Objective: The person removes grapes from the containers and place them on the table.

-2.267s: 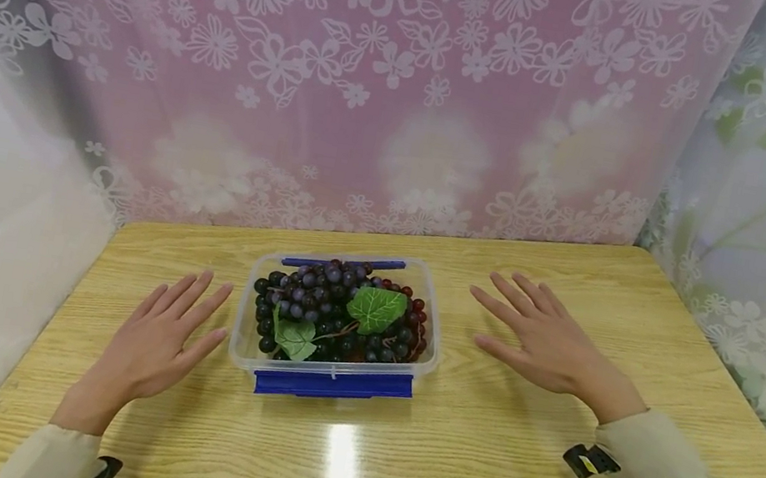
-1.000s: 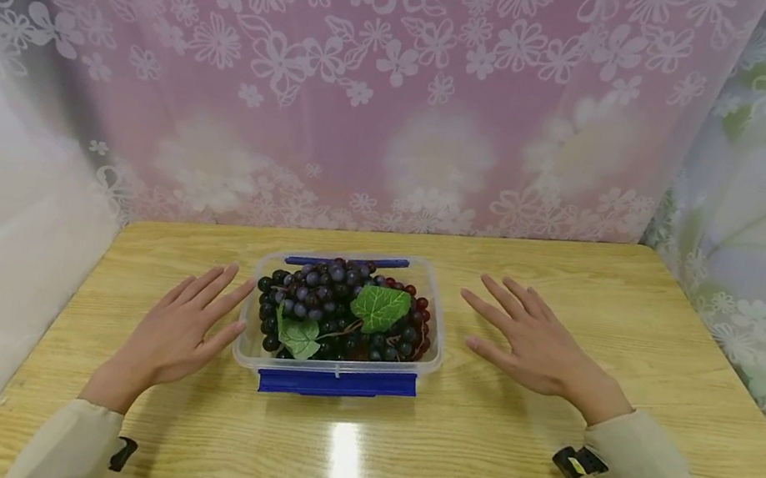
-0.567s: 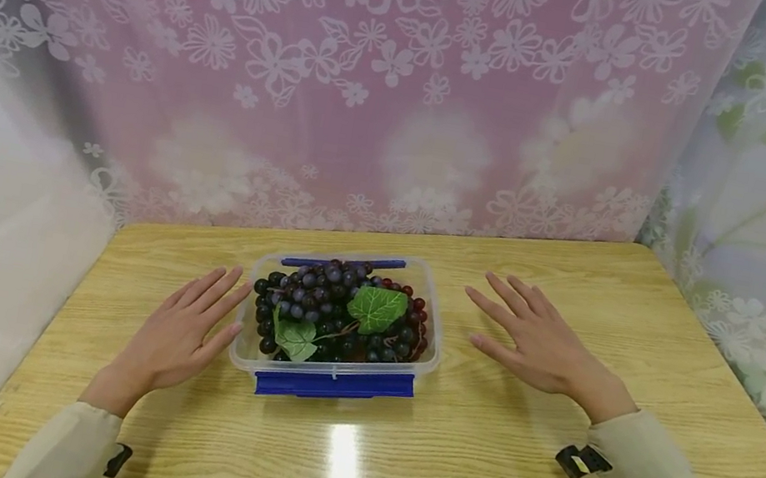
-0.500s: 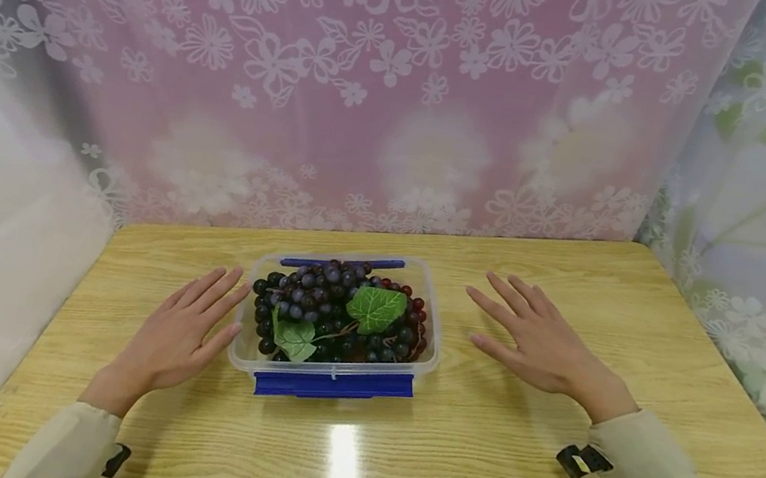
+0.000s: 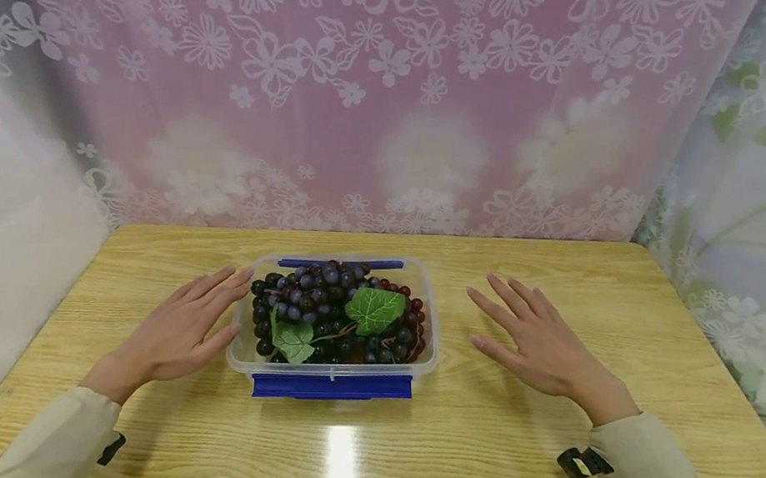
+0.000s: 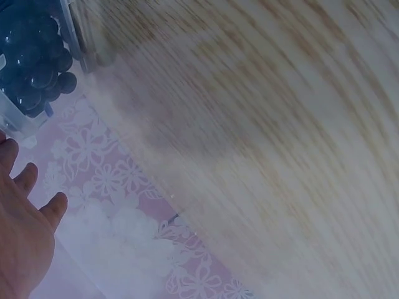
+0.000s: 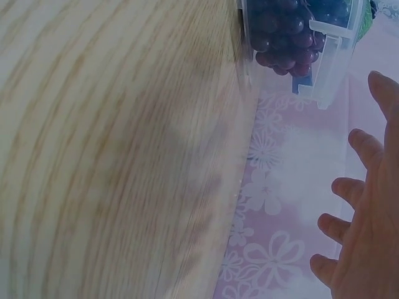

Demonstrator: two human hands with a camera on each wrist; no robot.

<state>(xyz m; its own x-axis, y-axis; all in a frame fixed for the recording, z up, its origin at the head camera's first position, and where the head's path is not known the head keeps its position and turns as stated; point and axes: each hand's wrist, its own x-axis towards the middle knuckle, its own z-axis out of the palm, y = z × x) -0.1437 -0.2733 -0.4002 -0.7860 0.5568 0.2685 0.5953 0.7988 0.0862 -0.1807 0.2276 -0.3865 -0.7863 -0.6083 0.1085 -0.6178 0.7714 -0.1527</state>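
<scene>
Grapes [image 5: 338,314] with two green leaves fill a clear box [image 5: 429,340] with blue clips, sitting mid-table [image 5: 513,464] near the flowered curtain [image 5: 378,86]. The left hand [image 5: 179,332] lies flat with straight fingers, holding nothing; it has crept closer since earlier, and its fingertips now seem to touch the box's left wall. The right hand [image 5: 542,346] stays spread and empty, a little apart from the box's right side

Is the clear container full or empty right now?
Full: the clear container holds dark grapes with green leaves, piled about to its rim.
</scene>
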